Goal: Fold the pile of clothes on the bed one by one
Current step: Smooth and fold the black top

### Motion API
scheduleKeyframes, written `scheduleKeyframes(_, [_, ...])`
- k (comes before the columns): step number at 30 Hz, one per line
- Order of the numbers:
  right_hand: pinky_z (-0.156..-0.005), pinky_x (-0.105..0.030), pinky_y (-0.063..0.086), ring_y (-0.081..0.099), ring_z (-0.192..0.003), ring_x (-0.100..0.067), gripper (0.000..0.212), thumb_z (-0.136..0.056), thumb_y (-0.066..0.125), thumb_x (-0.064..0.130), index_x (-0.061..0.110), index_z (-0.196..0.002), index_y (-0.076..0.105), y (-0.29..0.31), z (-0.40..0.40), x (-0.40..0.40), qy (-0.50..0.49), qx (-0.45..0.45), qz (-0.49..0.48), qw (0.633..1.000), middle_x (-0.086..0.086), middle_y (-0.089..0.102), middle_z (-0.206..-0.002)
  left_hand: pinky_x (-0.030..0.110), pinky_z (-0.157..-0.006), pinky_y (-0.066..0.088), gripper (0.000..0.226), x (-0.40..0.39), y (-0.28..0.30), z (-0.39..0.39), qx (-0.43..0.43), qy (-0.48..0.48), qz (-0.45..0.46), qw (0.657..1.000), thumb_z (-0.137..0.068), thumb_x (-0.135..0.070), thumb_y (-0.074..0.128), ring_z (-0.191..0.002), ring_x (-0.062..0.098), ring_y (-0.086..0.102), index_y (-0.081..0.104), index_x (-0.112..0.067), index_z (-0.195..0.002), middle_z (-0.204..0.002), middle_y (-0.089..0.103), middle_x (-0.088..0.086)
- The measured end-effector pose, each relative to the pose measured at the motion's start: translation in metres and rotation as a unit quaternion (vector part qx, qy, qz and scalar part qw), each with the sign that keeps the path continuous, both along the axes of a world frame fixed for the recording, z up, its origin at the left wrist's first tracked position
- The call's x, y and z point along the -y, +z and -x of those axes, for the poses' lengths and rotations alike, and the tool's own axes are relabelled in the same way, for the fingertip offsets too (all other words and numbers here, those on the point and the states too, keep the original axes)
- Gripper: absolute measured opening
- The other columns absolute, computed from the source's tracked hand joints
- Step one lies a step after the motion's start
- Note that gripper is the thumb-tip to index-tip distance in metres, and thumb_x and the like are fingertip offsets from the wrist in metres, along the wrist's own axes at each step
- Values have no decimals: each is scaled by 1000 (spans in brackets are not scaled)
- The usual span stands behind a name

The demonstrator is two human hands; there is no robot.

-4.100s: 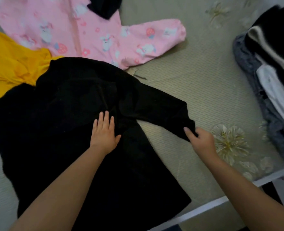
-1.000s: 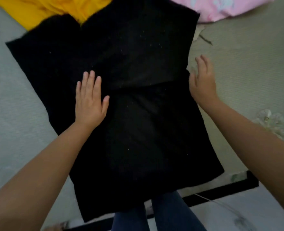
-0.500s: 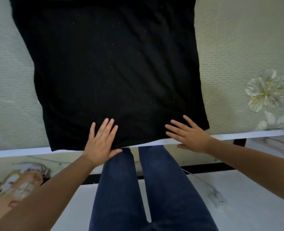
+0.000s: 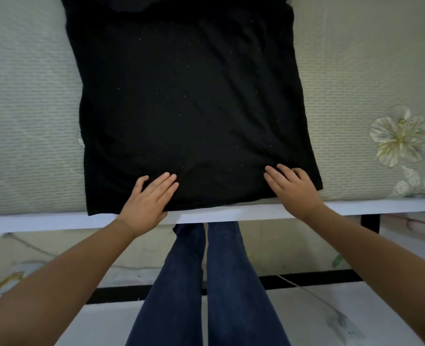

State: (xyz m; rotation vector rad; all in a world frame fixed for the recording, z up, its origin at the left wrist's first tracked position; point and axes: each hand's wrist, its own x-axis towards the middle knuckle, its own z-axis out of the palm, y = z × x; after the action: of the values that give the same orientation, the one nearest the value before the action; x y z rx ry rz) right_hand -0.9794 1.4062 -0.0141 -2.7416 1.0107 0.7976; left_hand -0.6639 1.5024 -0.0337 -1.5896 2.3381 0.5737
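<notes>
Bed: pale ribbed cover with a flower print at the right, white frame edge along the near side. Black garment: spread flat on the bed, hem at the near edge, top cut off by the frame. Blue-jeaned legs: standing against the bed. Left hand: flat on the hem, fingers straight, gripping nothing. Right hand: flat near the hem's right corner, fingers extended, gripping nothing.
</notes>
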Motion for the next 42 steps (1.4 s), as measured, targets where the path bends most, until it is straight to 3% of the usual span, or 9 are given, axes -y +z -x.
scheduleKeyframes(7, [-76, -46, 54, 69, -79, -29, 36, -52, 81, 3, 3, -87, 73, -5, -29, -8, -28, 73, 103, 992, -15, 71, -94, 57, -75, 47, 71, 7, 1, -8, -70, 99, 30, 992, -37, 34, 70, -98, 50, 59, 60, 16, -105, -107, 61, 33])
scheduleKeyframes(10, [-112, -40, 23, 37, -133, -28, 58, -85, 57, 7, 5, -139, 35, -6, -36, -10, -43, -12, 26, 999, -15, 36, -145, 42, -107, 22, 65, -2, 2, -21, -45, 163, 10, 986, -67, 29, 54, -128, 45, 36, 42, 11, -128, -134, 41, 32])
scheduleKeyframes(12, [-114, -33, -3, 5, -143, -23, 61, -95, 35, 6, 11, -147, 2, -4, -35, -7, -64, -65, -21, 996, -9, 3, -155, 32, -112, 0, 61, -8, 3, -34, -48, 186, -11, 981, -82, 21, 40, -139, 36, 15, 25, 4, -139, -147, 22, 25])
scheduleKeyframes(17, [-112, -22, 8, 14, -141, -18, 63, -92, 35, -3, 17, -147, 13, 30, -30, -11, -107, -114, -177, 972, -3, 9, -155, 20, -111, -2, 71, -10, 33, -47, -13, 123, -172, 977, -87, 12, 35, -143, 17, 3, 4, -12, -146, -155, 2, 8])
scheduleKeyframes(21, [-80, -26, 44, 56, -102, -24, 34, -87, 43, 5, 6, -118, 57, 65, -48, -10, -155, -176, -349, 907, -12, 59, -116, 23, -96, 38, 53, -12, 65, -46, -29, 109, -364, 925, -85, 10, 37, -117, 22, 49, 47, -12, -131, -135, 47, 11])
scheduleKeyframes(23, [-59, -23, 41, 55, -77, -19, 28, -83, 48, 5, 2, -108, 59, 81, -64, -8, -159, -229, -412, 868, -6, 58, -88, 22, -79, 43, 32, -13, 81, -49, -22, 93, -433, 896, -86, 3, 42, -93, 18, 54, 61, -7, -110, -117, 59, 11])
scheduleKeyframes(26, [-43, -16, 34, 47, -65, -12, 28, -81, 53, 6, 2, -108, 58, 98, -83, 1, -148, -256, -408, 864, 5, 45, -69, 22, -82, 41, 31, -9, 97, -59, 0, 90, -459, 884, -85, -2, 45, -97, 18, 53, 61, -11, -110, -117, 58, 7])
scheduleKeyframes(34, [-73, -29, 42, 57, -98, -31, 25, -80, 53, 4, 6, -104, 60, 113, -93, 98, -194, -22, -141, 971, -17, 61, -105, 36, -67, 40, 24, 81, 121, -90, 51, 259, -85, 961, -86, -1, 45, -94, 35, 57, 56, -3, -107, -104, 60, 21])
scheduleKeyframes(42, [-71, -37, 39, 54, -97, -39, 26, -81, 50, 1, -4, -107, 53, 113, -84, 206, -319, 143, 5, 937, -27, 56, -108, 36, -57, 34, 16, 206, 130, -93, 114, 306, 29, 945, -84, 8, 46, -83, 38, 57, 50, 1, -98, -94, 58, 23])
